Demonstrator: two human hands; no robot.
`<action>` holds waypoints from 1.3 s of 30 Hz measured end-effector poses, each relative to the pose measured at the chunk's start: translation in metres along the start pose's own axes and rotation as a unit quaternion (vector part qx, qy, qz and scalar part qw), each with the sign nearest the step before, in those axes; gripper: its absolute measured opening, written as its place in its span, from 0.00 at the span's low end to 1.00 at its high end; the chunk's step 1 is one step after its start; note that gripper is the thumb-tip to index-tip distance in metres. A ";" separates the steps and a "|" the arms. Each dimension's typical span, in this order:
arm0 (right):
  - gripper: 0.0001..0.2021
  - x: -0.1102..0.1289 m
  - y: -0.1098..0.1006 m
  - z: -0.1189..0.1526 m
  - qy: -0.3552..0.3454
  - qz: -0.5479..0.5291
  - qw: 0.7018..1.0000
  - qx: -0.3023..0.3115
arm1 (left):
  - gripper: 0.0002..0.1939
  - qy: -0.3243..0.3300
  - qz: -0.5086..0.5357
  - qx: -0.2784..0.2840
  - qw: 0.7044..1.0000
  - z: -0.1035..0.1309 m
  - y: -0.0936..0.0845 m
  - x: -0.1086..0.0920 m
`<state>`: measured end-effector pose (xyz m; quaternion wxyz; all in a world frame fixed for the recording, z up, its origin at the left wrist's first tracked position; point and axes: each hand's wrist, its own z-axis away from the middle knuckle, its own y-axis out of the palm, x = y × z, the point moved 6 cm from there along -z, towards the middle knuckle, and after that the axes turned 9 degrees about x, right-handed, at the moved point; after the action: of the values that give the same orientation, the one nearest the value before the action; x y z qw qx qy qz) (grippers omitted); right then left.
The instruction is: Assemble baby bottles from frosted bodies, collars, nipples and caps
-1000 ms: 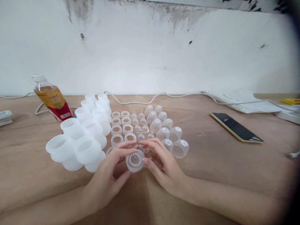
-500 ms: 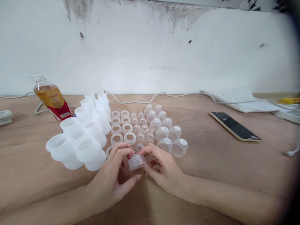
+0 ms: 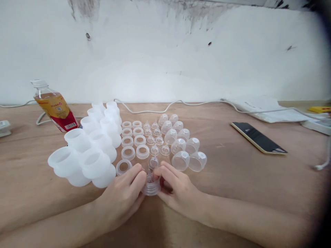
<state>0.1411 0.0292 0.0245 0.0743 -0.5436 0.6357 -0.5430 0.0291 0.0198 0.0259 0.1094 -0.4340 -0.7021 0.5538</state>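
Observation:
Between my two hands is a clear threaded bottle collar, with a clear bottle nipple standing up from it. My left hand is closed on the left side of the collar. My right hand grips its right side, with fingertips near the nipple; the thumb undersides are partly hidden. Just beyond my fingers lies another nipple on the table. A loose collar sits beside my left knuckles. Farther back stand rows of collars and nipples.
White squat bottles crowd the left, with a tilted drink bottle behind them. Clear domed caps stand right of the nipples. A phone lies farther right. A white cable runs along the wall, past a white bag.
The collar has come slightly nearer and turned more upright, and the nipple now shows rising from it. My left thumb and fingers have closed in on the collar.

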 end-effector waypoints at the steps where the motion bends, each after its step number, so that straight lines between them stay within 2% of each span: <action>1: 0.11 0.001 0.000 0.000 -0.003 0.007 1.000 0.002 | 0.06 -0.005 0.006 0.012 1.000 -0.001 0.002 0.001; 4: 0.10 0.003 0.000 0.000 -0.013 0.017 1.000 -0.001 | 0.07 -0.025 0.041 0.035 0.998 -0.002 0.006 0.004; 9: 0.07 0.002 -0.003 -0.003 -0.001 -0.009 1.000 -0.004 | 0.08 -0.048 0.121 0.002 0.991 -0.004 0.004 0.009; 12: 0.07 0.001 -0.007 -0.003 -0.009 -0.036 0.999 -0.011 | 0.08 -0.082 0.229 -0.004 0.970 -0.003 0.003 0.013; 15: 0.08 0.003 -0.010 -0.003 -0.037 -0.035 0.999 -0.008 | 0.08 -0.098 0.306 0.013 0.947 -0.002 0.003 0.011; 19: 0.08 0.008 -0.011 -0.002 -0.072 0.011 0.997 -0.014 | 0.05 -0.102 0.292 0.059 0.949 -0.002 0.004 0.006; 23: 0.06 0.006 -0.009 -0.003 -0.041 0.031 0.999 -0.005 | 0.02 -0.090 0.269 0.085 0.955 -0.003 0.004 0.004; 35: 0.04 -0.007 -0.008 -0.008 -0.003 -0.004 1.000 -0.015 | 0.04 -0.133 0.257 0.086 0.953 -0.015 0.011 0.012; 39: 0.04 -0.010 -0.007 -0.008 0.034 -0.038 0.999 -0.001 | 0.04 -0.159 0.260 0.052 0.951 -0.012 0.011 0.016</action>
<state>0.1441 0.0436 0.0282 0.0313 -0.5482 0.6174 -0.5633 0.0322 0.0402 0.0155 -0.1292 -0.5017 -0.5431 0.6608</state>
